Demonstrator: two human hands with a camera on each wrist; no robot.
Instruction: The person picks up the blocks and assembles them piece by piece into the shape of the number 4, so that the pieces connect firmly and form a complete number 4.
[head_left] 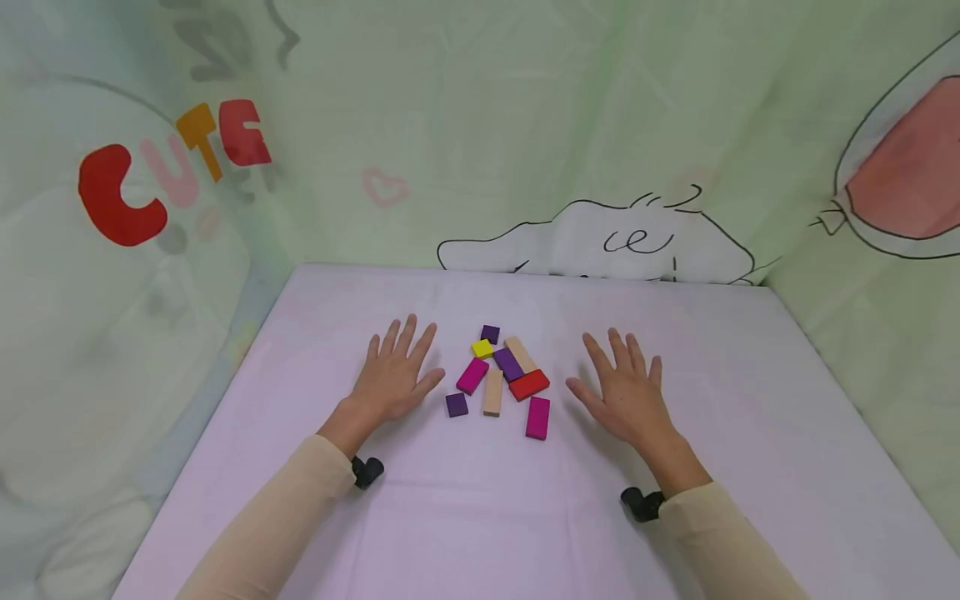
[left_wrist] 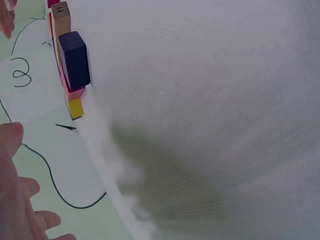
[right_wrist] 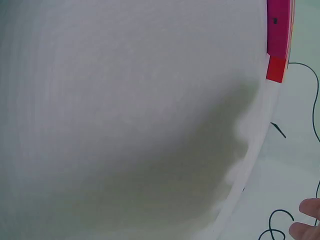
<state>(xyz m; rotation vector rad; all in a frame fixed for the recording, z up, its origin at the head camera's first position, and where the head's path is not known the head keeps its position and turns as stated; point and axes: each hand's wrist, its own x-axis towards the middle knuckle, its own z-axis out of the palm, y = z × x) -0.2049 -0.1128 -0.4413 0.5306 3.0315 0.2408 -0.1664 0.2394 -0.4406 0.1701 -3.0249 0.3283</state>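
Note:
Several small wooden blocks lie loosely grouped mid-table. Nearest my left hand (head_left: 392, 382) are a magenta block (head_left: 472, 376) and a dark purple block (head_left: 457, 405). That hand is held palm down with fingers spread, left of the group and holding nothing. On the other side, my right hand (head_left: 627, 393) is spread the same way, beside a red block (head_left: 529, 385) and a second magenta block (head_left: 537, 417). Between them lie a yellow block (head_left: 482, 349), two plain wood blocks and more purple ones. The left wrist view shows a plain block (left_wrist: 61, 17) marked with a number.
A pale lilac cloth covers the table (head_left: 480, 517). Behind it and at both sides hang printed curtains (head_left: 480, 108). Shadows of the hands fall on the cloth. Small black devices are worn at the left wrist (head_left: 367, 472) and right wrist (head_left: 642, 504).

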